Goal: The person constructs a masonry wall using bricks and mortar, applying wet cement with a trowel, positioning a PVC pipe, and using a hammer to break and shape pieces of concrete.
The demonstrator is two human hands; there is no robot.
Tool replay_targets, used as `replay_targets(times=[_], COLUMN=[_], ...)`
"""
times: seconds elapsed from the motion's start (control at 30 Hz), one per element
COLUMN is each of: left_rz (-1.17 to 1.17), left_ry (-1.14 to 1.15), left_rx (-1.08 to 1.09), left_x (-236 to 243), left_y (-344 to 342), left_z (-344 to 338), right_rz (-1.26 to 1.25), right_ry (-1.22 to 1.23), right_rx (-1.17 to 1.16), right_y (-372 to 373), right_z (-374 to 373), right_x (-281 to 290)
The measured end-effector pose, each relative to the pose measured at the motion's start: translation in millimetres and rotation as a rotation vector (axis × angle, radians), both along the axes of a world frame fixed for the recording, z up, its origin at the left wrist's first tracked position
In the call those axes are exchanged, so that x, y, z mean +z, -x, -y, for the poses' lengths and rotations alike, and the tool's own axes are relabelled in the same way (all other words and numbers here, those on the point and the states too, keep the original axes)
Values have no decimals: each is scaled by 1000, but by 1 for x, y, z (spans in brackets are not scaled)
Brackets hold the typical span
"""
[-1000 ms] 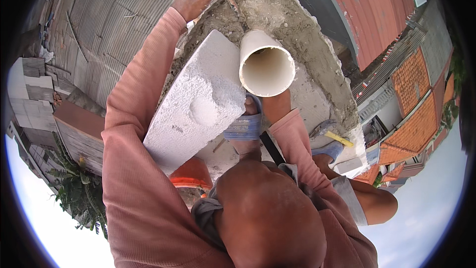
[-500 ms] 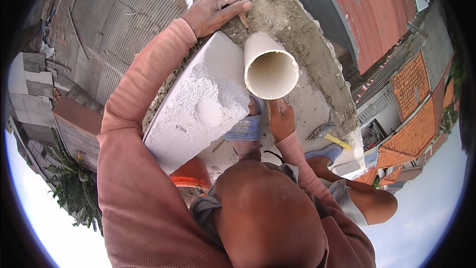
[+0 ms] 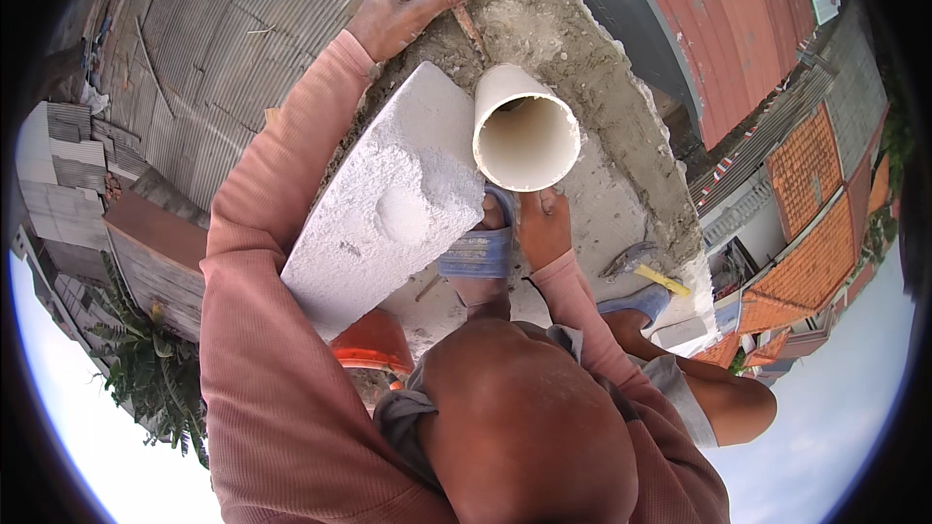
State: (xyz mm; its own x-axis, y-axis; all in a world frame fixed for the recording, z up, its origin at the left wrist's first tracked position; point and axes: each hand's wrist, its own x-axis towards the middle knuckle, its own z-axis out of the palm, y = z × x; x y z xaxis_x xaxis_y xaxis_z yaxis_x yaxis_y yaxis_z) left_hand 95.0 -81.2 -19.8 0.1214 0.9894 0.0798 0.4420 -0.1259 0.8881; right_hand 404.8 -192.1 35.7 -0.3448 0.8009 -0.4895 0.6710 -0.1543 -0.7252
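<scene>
Catalogued at centre: one white, round, hollow plastic pipe [image 3: 525, 142], its open end turned towards the viewer, placed to the right of one white, rough-faced, slab-like block [image 3: 381, 206] marked by a shallow round dent. The block was set at a slant, with its near end lying by one red-orange plastic bucket [image 3: 374, 343]. The left hand [image 3: 413, 8] was placed above the block's far end, its fingers bent and its thumb stretched out over one thin, rust-brown rod [image 3: 470, 34]; whether the rod was gripped could not be told. The right hand [image 3: 544, 225] was held at the pipe's near rim, its fingertips partly hidden by the pipe, so that its grip could not be told either. Grey, wet-looking mortar [image 3: 636, 126] was spread beyond the pipe and along its right. Listed further right: one hammer with a yellow handle and a dark head [image 3: 662, 278], laid near one of two blue sandals [image 3: 474, 253], in which the feet were shod. Grey corrugated roofing sheets [image 3: 218, 58] were seen to the left, orange tiled roofs [image 3: 811, 243] to the right.
</scene>
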Motion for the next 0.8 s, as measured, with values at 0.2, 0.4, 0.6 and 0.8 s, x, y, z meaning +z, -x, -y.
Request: replay_targets(times=[0.2, 0.4, 0.6, 0.8], left_rz=[-251, 6, -146, -190], left_ry=[65, 279, 144, 86], left_rx=[-50, 81, 37, -58], left_x=[-9, 16, 4, -2], left_y=[-5, 35, -3, 2], left_z=[1, -13, -4, 3], right_rz=[-101, -277, -115, -144], right_ry=[376, 516, 463, 437], right_rx=[-287, -354, -330, -317], right_y=[-14, 14, 3, -9], right_z=[20, -17, -18, 8], right_x=[-3, -8, -13, 13])
